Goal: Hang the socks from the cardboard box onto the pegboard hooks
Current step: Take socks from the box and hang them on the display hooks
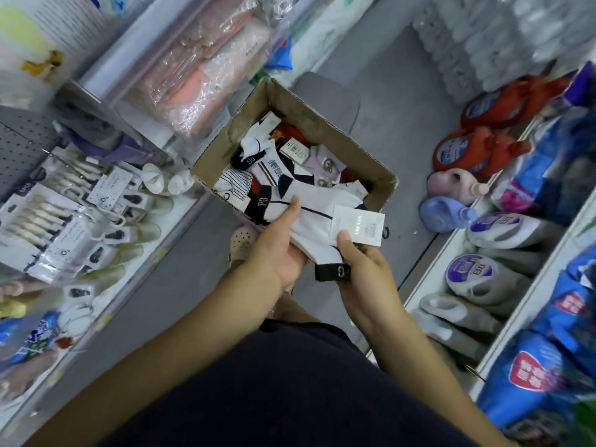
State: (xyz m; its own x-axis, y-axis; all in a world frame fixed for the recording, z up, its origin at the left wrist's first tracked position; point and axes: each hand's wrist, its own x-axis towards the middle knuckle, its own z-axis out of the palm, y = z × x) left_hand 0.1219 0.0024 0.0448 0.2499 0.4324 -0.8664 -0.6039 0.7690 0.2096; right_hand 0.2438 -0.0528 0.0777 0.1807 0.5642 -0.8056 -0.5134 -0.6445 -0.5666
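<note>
An open cardboard box stands on the grey floor in the aisle, filled with several pairs of socks in white, black, red and lilac. Just in front of the box I hold a white pair of socks with a dark stripe and black cuff. My left hand grips it from the left, thumb on top. My right hand holds its lower end and pinches the white paper tag. The grey pegboard shows at the far left edge.
Packaged socks and insoles hang and lie on the left shelf. Wrapped pink textiles sit above. Detergent bottles and refill bags fill the right shelves. A foot in a light shoe stands beside the box.
</note>
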